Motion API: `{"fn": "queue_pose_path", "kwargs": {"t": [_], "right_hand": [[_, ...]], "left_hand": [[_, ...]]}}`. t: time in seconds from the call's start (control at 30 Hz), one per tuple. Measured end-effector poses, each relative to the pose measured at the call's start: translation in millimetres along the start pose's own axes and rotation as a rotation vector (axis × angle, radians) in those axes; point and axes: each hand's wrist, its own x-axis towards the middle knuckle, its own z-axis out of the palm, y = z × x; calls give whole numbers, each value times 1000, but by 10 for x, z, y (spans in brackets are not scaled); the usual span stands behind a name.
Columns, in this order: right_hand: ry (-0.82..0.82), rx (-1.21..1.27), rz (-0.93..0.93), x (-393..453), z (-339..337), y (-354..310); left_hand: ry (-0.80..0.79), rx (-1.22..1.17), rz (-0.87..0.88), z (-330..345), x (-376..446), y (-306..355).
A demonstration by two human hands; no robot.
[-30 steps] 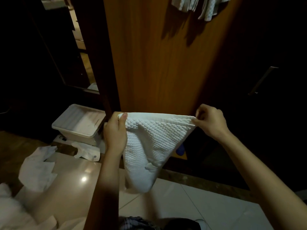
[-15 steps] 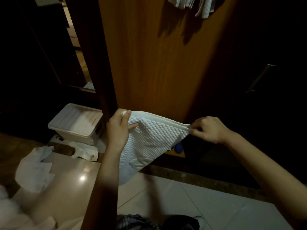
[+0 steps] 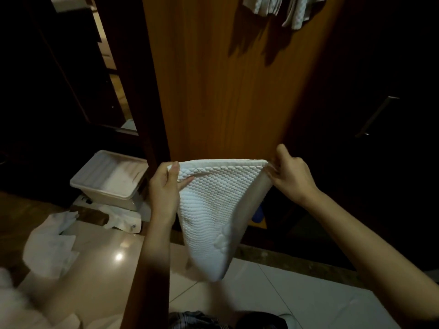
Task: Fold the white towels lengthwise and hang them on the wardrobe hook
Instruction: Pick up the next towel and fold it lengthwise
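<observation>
Meanwhile, both hands pinch a white towel [image 3: 213, 210] by its top corners, left hand [image 3: 164, 188] and right hand [image 3: 292, 176], stretched before the wooden wardrobe door [image 3: 225, 91]; more towels [image 3: 280, 8] hang far above.

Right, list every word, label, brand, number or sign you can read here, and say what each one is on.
No text in this view can be read.
White packet on the floor below the plastic tub: a small dark mark near its corner, too small and blurred to read.
White towel held by the left hand and right hand: woven texture only, no label showing.
Wardrobe door: bare wood, no sign.
</observation>
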Motion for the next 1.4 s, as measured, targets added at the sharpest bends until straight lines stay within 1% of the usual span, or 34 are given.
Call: {"fn": "queue_pose_path", "kwargs": {"t": [0.07,0.1,0.13,0.2,0.3,0.37,0.4,0.5,0.53,0.6,0.67,0.73,0.8,0.87,0.97,1.07,1.13,1.2,1.3,1.37,1.4], "right_hand": [[150,110,-52,-4,-88,-41],[193,152,-54,22,-150,-55],[188,149,-46,59,-203,-60],[70,5,-89,125,-289,-49],[-90,-252,-371,88,-348,-39],[-207,-404,-502,44,-330,-34],[-277,-462,-515,46,-309,-47],[-545,-610,-436,117,-261,-107],[-611,-676,-428,136,-260,-129],[-675,-730,-406,142,-237,-179],[-754,-716,-381,126,-184,-221],[-823,-697,-396,113,-150,-274],[-819,-652,-440,103,-133,-323],[-736,-619,-504,93,-129,-362],[-564,-590,-663,84,-160,-474],[-300,-483,-883,101,-224,-569],[-193,-452,-965,126,-256,-643],[-182,-424,-1033,135,-250,-748],[-321,-271,-1115,102,-218,-913],[-395,-250,-1083,95,-223,-972],[-402,-254,-1031,105,-237,-973]], "left_hand": [[22,-81,31,-36,74,85],[10,-102,57,-33,114,136],[-11,-105,80,-6,133,166],[-39,-100,84,78,118,148],[-13,-151,17,108,88,13],[-18,-176,2,81,112,-65],[-28,-174,2,81,119,-89],[-60,-137,-12,135,114,-145],[-70,-125,-15,146,108,-166],[-89,-103,-17,139,107,-205],[-127,-87,-25,128,108,-216],[-163,-53,-25,117,103,-204],[-182,-22,-4,84,100,-172],[-190,-13,17,32,98,-115],[-182,-12,47,-45,93,-23],[-161,-29,51,-108,80,35],[-170,-58,32,-139,66,49],[-201,-65,22,-143,50,44],[-260,-84,16,-77,11,20],[-291,-115,-3,-19,-21,20],[-312,-132,-13,5,-37,23]]}}
